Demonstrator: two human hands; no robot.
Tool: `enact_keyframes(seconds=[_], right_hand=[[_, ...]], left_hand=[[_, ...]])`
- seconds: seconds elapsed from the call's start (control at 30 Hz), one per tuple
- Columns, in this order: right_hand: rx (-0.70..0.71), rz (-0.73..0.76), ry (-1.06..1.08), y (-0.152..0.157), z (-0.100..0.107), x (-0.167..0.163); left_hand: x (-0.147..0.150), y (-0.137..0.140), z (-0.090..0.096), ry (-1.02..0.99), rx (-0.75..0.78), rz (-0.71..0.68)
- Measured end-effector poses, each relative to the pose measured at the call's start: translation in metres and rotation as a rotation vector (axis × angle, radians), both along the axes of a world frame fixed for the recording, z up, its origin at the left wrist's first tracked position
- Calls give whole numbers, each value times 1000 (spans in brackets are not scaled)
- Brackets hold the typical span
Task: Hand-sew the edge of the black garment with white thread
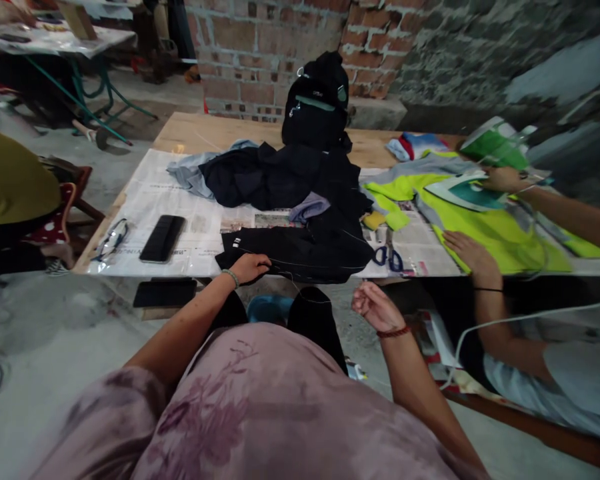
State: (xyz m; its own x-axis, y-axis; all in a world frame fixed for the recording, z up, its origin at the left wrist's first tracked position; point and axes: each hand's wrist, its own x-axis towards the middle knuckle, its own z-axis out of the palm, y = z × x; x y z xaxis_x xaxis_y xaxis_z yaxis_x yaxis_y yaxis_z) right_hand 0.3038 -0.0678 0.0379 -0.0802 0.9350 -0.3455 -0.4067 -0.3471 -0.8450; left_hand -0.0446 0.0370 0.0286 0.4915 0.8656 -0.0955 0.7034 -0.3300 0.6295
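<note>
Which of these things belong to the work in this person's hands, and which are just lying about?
In the work:
black garment, under the left hand
pale thread, trailing from it toward the right hand
blue-handled scissors, probably, lying beside it

Just lying about:
smartphone
eyeglasses
black backpack

(Someone else holds the clothes iron.)

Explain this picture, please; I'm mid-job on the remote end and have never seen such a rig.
There is no machine: a camera worn on someone's head looks forward and down, giving this one view. The bare left hand touches black cloth; the right hand, pinched closed, is just off the near edge of the wooden table. Pale thread shows between them; anything the right hand pinches is too small to make out. Also on the table are glasses, a phone, scissors and a backpack. At right, a co-worker's hand holds an iron over a yellow-green garment.
</note>
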Motion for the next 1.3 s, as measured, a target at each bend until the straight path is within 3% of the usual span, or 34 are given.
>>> enact_keyframes(seconds=[0.2, 0.37, 0.57, 0.67, 0.83, 0.9, 1.1, 1.3], right_hand=[[191, -216, 106, -13, 24, 15], [273, -344, 87, -13, 31, 22], [292, -372, 154, -8, 33, 15], [245, -236, 106, -13, 23, 3], [-68, 442, -232, -23, -7, -53], [-80, 584, -396, -20, -15, -86], [134, 470, -540, 17, -26, -164], [268, 344, -684, 42, -32, -177]], left_hand=[[1, 4, 6, 28, -69, 12], [2, 4, 6, -18, -110, -12], [-2, 5, 5, -91, -205, -11], [-3, 6, 5, -139, -200, -20], [-4, 6, 4, -169, -180, -19], [-5, 6, 3, -181, -193, -1], [-7, 4, -3, -259, -231, 107], [-7, 3, -8, -284, -203, 88]])
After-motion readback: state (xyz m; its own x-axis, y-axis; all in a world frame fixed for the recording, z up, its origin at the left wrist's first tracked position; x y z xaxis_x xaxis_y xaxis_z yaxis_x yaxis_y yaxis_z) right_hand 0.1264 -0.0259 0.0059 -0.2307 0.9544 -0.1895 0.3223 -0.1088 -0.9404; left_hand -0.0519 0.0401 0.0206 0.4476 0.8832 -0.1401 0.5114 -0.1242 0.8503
